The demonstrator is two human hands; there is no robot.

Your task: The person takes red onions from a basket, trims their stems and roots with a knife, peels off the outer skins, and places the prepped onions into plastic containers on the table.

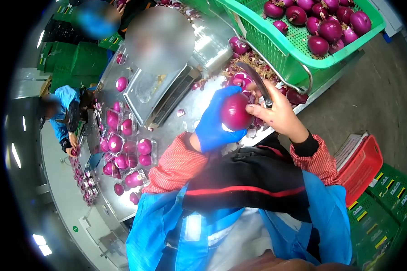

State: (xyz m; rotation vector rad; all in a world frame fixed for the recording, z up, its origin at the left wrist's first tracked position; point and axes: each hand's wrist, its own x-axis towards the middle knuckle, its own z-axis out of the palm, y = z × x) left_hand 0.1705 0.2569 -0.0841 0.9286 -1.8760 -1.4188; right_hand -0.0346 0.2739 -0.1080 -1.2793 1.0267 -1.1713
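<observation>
My left hand [211,122], in a blue glove, is closed around a large peeled red onion [236,111] in front of my body. Bare, my right hand [282,113] grips a knife [257,81] with a curved dark blade pointing up and away from me. The right thumb reaches to the onion's side. Beyond both hands lie loose onion skins [248,63] and a few more onions on the metal table [174,128].
A green basket [321,62] of red onions stands at upper right. Left of my hands are a weighing scale [156,92] and onions in clear plastic trays [140,169]. A red basket [362,167] and green crates [389,203] sit at right. Co-workers stand across and at left.
</observation>
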